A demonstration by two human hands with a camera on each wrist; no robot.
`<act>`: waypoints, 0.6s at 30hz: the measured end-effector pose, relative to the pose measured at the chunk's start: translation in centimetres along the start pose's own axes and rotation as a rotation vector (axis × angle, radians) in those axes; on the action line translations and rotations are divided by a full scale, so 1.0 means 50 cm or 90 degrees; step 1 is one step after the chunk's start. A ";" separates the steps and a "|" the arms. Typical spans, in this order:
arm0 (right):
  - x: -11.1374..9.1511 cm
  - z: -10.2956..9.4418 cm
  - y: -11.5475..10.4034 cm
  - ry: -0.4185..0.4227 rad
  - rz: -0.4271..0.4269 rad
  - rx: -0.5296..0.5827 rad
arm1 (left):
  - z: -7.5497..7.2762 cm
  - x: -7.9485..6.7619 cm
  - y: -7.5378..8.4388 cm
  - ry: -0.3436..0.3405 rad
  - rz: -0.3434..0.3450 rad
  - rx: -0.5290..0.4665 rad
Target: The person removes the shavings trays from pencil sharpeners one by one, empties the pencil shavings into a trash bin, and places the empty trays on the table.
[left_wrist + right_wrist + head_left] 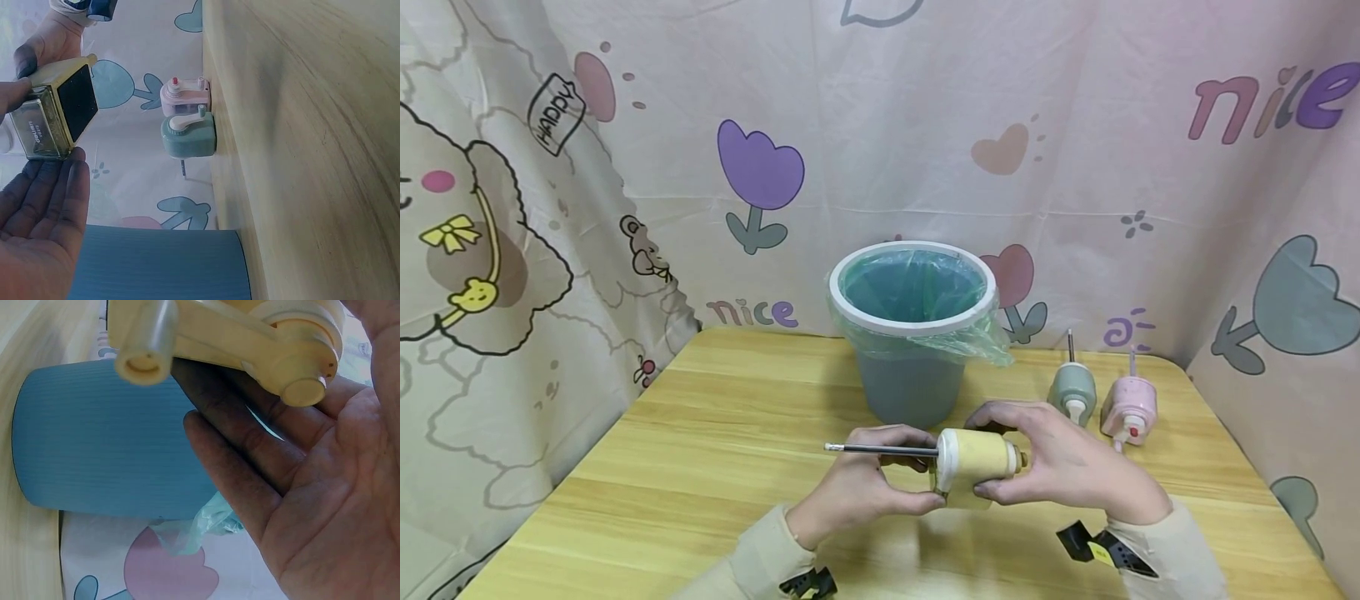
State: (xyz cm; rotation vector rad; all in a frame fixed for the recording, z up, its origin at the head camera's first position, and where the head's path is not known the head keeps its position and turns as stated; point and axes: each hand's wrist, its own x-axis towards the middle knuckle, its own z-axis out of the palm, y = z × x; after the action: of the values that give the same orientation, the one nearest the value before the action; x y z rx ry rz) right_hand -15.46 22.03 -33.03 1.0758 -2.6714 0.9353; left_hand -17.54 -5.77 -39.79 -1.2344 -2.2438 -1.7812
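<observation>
Both hands hold a yellow crank pencil sharpener (pixel 981 457) above the table, lying on its side. A dark pencil (pixel 883 450) sticks out of its white-rimmed front, pointing left. My left hand (pixel 861 479) grips the front end, thumb and fingers on opposite sides. My right hand (pixel 1063 458) grips the body near the crank end. In the left wrist view the clear shavings drawer (pixel 40 125) and black base pad (pixel 77 103) show, with dark-smudged fingers beside the drawer. The right wrist view shows the crank arm (pixel 212 340) over the right fingers.
Behind the hands stands a blue-grey bin (pixel 910 387) with a white rim and green plastic liner. Right of it are a green sharpener (pixel 1072 385) and a pink sharpener (pixel 1131 400), each with a pencil. A printed curtain (pixel 880 125) hangs behind the wooden table (pixel 647 475).
</observation>
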 end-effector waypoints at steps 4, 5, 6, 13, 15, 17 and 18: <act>0.000 -0.001 0.001 -0.003 -0.008 -0.002 | 0.002 0.000 -0.001 -0.004 -0.006 -0.001; 0.000 -0.001 0.001 -0.005 -0.009 -0.002 | 0.002 0.000 -0.001 -0.005 -0.008 -0.002; 0.000 -0.001 0.002 -0.006 -0.009 -0.002 | 0.002 0.001 -0.001 -0.006 -0.010 -0.003; -0.003 -0.005 0.003 -0.009 -0.001 -0.003 | -0.002 0.002 -0.008 -0.019 -0.017 -0.023; -0.002 -0.005 0.003 -0.013 0.000 0.000 | -0.003 0.002 -0.009 -0.020 -0.018 -0.027; -0.002 -0.005 0.003 -0.016 0.002 0.001 | -0.003 0.002 -0.010 -0.022 -0.018 -0.028; -0.002 -0.005 0.003 -0.016 0.003 0.001 | -0.003 0.003 -0.010 -0.024 -0.018 -0.030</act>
State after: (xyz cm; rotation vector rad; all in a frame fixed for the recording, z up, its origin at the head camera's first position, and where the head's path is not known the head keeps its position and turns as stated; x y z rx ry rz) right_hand -15.52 22.34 -32.94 1.0888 -2.6952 0.9310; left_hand -18.01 -5.85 -40.09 -1.2601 -2.2628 -1.8467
